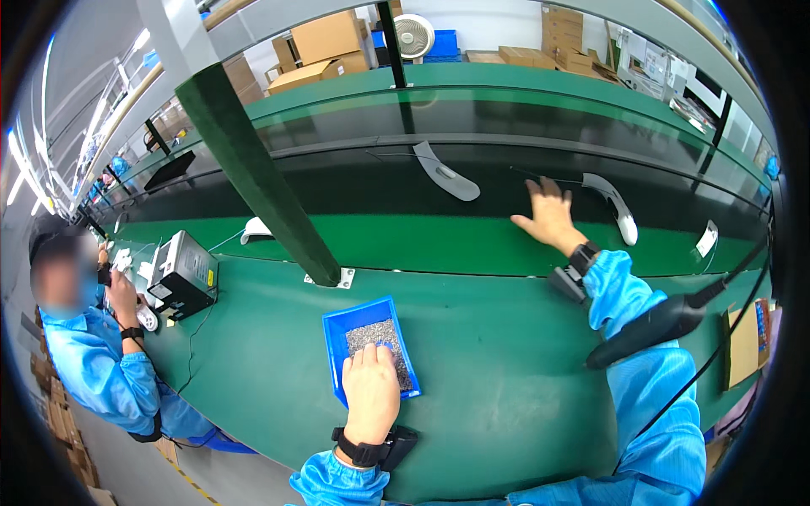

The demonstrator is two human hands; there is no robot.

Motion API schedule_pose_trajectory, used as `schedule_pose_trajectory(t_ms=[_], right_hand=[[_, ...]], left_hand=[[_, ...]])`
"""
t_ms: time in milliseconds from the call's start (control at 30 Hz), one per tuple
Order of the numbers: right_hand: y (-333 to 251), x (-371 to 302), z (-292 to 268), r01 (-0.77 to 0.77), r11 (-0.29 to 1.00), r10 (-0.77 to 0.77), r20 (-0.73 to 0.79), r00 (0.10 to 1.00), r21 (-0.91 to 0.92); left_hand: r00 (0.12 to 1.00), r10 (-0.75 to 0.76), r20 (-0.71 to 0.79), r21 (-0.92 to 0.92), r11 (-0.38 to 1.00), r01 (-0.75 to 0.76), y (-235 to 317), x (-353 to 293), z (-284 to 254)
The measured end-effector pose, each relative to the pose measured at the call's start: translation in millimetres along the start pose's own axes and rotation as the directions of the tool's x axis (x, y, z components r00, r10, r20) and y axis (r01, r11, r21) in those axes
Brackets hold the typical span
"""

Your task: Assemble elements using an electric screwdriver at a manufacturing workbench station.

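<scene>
My left hand [371,390] is over a blue plastic bin [332,333] of small metal pieces [371,335], which look like screws. Its fingers curl down into the pieces, and the fingertips are hidden. My right hand [552,218] reaches across the belt [380,240], empty, fingers spread. Just right of it lies a curved light-grey plastic part [614,205] with a thin wire running toward my fingers. Another such curved part [447,173], also wired, rests farther left on the belt's dark far half.
A black corded tool [650,329], apparently an electric screwdriver, hangs in front of my right forearm. A green post [253,169] rises left of the bin. At the left, a co-worker [110,363] handles white pieces beside a black-and-grey machine [181,274]. A small white part [707,239] lies far right.
</scene>
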State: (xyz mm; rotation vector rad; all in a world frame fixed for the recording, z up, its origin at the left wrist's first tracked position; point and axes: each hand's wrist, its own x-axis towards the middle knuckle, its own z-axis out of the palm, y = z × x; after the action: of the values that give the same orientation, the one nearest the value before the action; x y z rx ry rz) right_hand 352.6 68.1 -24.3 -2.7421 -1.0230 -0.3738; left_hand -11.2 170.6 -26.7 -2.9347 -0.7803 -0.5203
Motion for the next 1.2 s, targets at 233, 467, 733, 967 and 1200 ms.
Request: schedule_pose_trajectory(t_ms=[233,467,733,967,1200], right_hand=[[-46.3,38.1,44.0,0.244,0.945,-0.221,-0.125,0.967,0.216],[-35.5,75.1,62.6,0.133,0.987,-0.135,0.019,0.991,0.095],[15.0,65.6,20.1,0.168,0.964,-0.182,0.051,0.982,0.206],[30.6,44.7,24.9,-0.087,0.989,0.073,0.119,0.990,0.122],[15.7,47.7,56.6,-0.347,0.928,0.350,-0.001,0.937,0.138]], left_hand=[[0.999,0.000,-0.035,-0.106,0.994,-0.004,0.3,5.6,-2.2],[0.992,0.024,-0.127,-0.154,0.987,-0.044,3.4,7.3,-11.9],[0.940,0.005,-0.342,-0.139,0.989,-0.056,8.8,9.9,-20.7],[0.926,0.017,-0.376,-0.145,0.986,-0.077,6.5,9.9,-17.5],[0.924,0.009,-0.383,-0.140,0.988,-0.067,4.6,7.8,-19.4]])
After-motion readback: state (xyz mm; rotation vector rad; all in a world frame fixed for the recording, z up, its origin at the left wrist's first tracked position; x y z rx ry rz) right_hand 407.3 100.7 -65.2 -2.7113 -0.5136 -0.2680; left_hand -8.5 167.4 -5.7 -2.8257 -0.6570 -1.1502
